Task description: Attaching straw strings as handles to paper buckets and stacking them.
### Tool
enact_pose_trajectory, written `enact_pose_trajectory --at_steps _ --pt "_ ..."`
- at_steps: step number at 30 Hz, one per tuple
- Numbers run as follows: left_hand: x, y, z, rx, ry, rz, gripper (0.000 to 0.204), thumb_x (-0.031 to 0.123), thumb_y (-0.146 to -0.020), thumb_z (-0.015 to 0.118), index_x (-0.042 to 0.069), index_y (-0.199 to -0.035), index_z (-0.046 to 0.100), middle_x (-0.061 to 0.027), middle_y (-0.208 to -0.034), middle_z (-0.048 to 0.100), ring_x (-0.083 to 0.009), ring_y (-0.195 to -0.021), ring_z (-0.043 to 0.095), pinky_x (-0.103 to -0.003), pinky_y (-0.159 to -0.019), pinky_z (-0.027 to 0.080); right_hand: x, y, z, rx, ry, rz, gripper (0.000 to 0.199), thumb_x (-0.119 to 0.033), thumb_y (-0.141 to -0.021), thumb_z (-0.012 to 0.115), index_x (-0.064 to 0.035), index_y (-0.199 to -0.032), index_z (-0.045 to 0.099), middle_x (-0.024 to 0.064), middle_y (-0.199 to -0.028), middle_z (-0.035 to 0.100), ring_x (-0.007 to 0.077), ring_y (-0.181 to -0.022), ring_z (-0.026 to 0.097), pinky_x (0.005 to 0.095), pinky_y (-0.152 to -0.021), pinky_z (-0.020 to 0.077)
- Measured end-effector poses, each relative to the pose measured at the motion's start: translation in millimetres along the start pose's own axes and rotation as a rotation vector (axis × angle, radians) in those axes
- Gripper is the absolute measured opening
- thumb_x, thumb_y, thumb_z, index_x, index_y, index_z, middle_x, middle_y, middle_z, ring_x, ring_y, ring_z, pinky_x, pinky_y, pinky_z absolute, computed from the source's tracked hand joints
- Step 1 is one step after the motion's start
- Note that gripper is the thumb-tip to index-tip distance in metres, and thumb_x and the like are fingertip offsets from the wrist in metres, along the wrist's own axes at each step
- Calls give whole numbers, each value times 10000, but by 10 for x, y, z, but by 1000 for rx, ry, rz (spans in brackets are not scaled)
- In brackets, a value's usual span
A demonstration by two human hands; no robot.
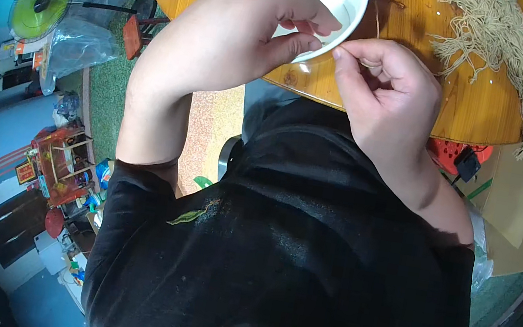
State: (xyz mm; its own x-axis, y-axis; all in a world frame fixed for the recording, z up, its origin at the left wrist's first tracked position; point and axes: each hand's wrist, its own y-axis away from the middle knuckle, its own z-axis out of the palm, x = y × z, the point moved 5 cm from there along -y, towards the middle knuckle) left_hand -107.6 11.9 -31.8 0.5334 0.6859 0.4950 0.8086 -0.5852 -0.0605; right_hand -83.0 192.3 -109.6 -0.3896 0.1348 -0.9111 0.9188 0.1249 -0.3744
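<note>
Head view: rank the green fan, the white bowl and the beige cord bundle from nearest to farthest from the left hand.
1. White bowl: right by the left hand, partly hidden behind it.
2. Beige cord bundle: off to the right, on the wooden table.
3. Green fan: far left, away from the table.

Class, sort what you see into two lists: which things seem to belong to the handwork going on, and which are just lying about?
Likely part of the work:
- beige cords
- thin strand by the right hand
- white bowl under the left hand
- wooden table

Apparently just around:
- green fan
- clear plastic bag
- cardboard
</note>
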Motion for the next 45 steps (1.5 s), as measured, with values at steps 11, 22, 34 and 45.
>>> enact_pose_trajectory --at_steps 11,22,34,45 --pt "17 -19 80 -37 63 -46 96 51 -998 736 14 -1086 745 -103 -912 741 -205 -833 736 -331 -731 575 11 -3 31 -13 -56 1 96 -21 -913 819 -30 -990 763 82 -901 767 161 -808 769 276 -664 595" --pt "76 5 108 95 15 -64 83 74 -1006 708 17 -1064 688 -111 -874 698 -233 -799 730 -355 -663 561 363 6 -195 314 -996 326 187 98 -982 728 -33 -1101 668 128 -1126 744 245 -1082 754 360 -1024 603" --pt "118 24 46 192 -49 -30 83 58 -1005 694 38 -1084 682 -141 -992 713 -297 -806 724 -379 -690 564 179 -176 -180 -22 -1118 534 135 23 -1032 691 -44 -1017 575 150 -1148 749 237 -1083 761 392 -1025 586" --pt "159 39 10 248 1 229 85 -17 -1002 664 38 -1067 669 -184 -1312 683 -307 -987 740 -369 -846 569 -51 -552 -164 -352 -403 122 197 84 -1033 618 -64 -981 498 53 -1066 610 149 -992 725 289 -918 572"
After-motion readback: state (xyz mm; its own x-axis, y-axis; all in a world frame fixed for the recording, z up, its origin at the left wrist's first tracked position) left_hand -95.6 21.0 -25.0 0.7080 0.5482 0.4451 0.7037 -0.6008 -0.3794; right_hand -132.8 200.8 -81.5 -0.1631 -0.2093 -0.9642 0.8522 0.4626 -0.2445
